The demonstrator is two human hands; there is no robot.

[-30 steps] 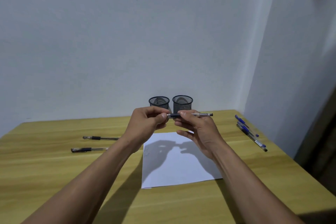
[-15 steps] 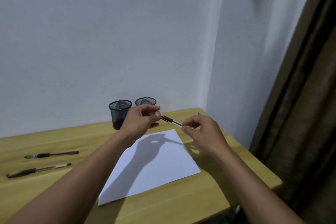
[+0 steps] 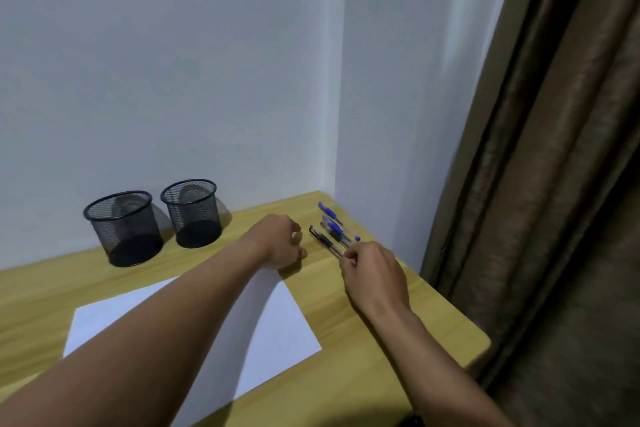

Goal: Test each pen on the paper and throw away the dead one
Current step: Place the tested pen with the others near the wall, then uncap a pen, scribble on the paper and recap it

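Fingers (image 3: 349, 255) of right hand (image 3: 375, 276) pinch black pen (image 3: 323, 240) beside blue pens (image 3: 334, 227); left hand (image 3: 277, 243) fingers unclear. Likely picking pen; next, scribble on paper (image 3: 284, 322).

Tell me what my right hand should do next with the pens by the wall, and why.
Probably let go of the black pen. It already seems to lie flat on the table alongside the blue pens, with your right hand only pinching its near end. Releasing it frees that hand to take a blue one to the paper.
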